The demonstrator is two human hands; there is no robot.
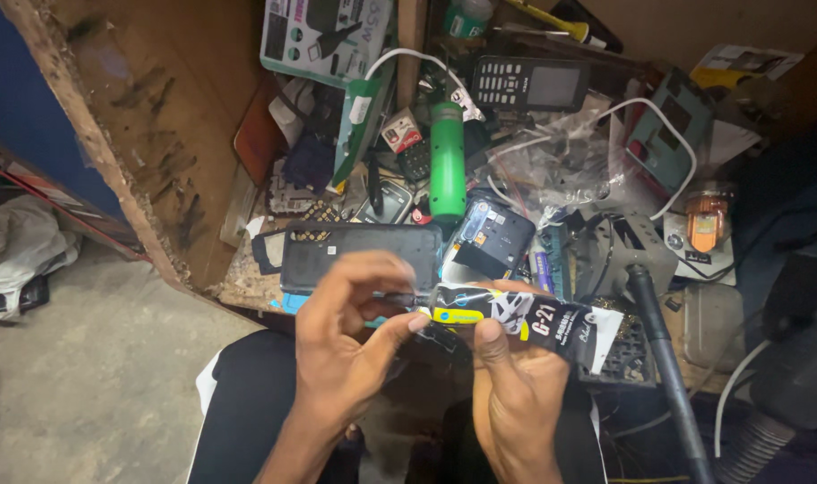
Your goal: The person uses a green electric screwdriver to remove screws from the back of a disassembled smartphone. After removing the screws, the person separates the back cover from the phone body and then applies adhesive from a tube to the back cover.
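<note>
My right hand (520, 385) grips a black glue tube (525, 315) with a yellow and white label, held level in front of me. My left hand (345, 336) pinches the tube's nozzle end between thumb and fingertips; the cap itself is hidden under my fingers. Just beyond my hands a dark phone back cover (359, 249) lies flat on the workbench edge. A green cylindrical tool (447, 161) stands out behind it.
The wooden workbench (189, 170) is piled with a keypad phone (529, 83), a black phone battery (493, 237), white cables (637, 108), clear plastic bags and a printed box (323, 36). A black hose (664, 358) runs down at right. Grey floor lies at left.
</note>
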